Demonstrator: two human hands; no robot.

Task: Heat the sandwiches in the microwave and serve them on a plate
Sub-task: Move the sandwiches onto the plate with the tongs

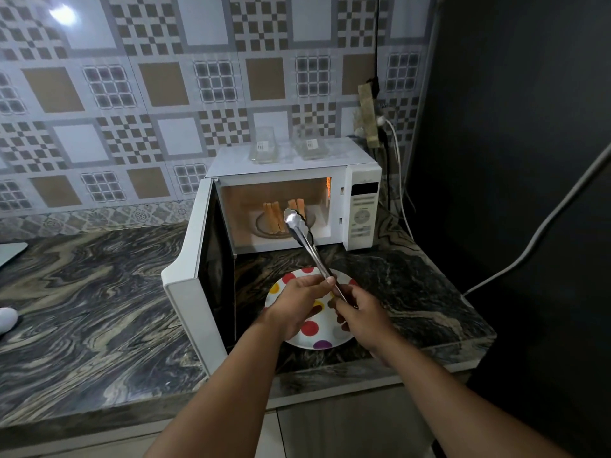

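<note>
head view: a white microwave stands at the back of the marbled desk, against a patterned tile wall. its door swings wide open to the left and juts out over the desk, standing just left of the plate. two clear tubs sit on top of the oven. a power strip hangs on the wall to the right, with cables running down beside a dark panel. a white round thing and a grey flat edge show at the far left of the desk.

both hands are out in front of the oven, above the plate. the left hand has its fingers curled and pinches the tongs midway along the handle. the right hand grips the handle's near end, fingers wrapped round it. the tongs slant up and away, their scalloped tips nearly together at the oven mouth, in front of the right sandwich.

inside the lit cavity two sandwiches stand on edge on the glass turntable, the left one apart from the right. the plate, white with coloured dots, lies on the desk in front of the oven and shows no food on the part in view.
</note>
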